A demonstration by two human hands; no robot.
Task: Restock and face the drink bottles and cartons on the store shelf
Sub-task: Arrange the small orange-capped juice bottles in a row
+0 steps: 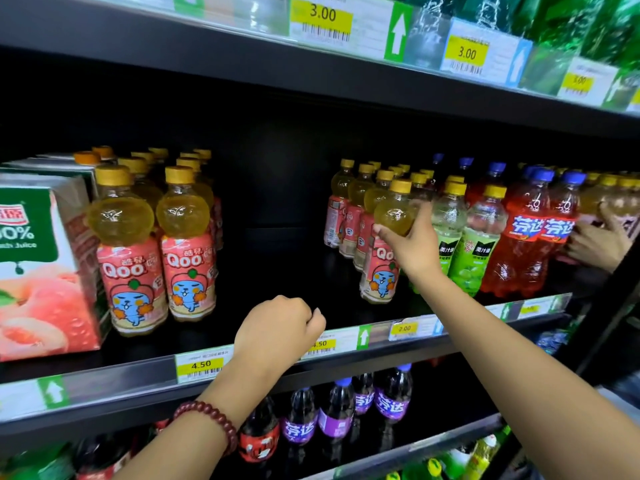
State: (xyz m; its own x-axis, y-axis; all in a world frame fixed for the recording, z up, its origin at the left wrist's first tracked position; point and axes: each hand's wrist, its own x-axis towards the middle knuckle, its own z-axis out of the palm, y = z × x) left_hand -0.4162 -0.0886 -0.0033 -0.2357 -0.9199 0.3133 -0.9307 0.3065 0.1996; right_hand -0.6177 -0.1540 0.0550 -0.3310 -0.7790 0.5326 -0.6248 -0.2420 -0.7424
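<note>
Facing seems the step in hand: my right hand point(412, 244) grips the front Qoo bottle point(384, 247) at its neck bulge, at the head of the right-hand row on the middle shelf point(114, 379). My left hand point(277, 327) is a loose fist holding nothing, over the shelf edge. Next I judge the bottle must come forward to the edge, label out, beside the two left Qoo bottles point(156, 251).

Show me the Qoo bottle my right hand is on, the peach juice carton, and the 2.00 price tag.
Qoo bottle point(382, 271): head view, on its pink label below the right hand point(412, 247).
Peach juice carton point(38, 271): head view, on its front face.
2.00 price tag point(404, 328): head view, on the yellow patch.
</note>
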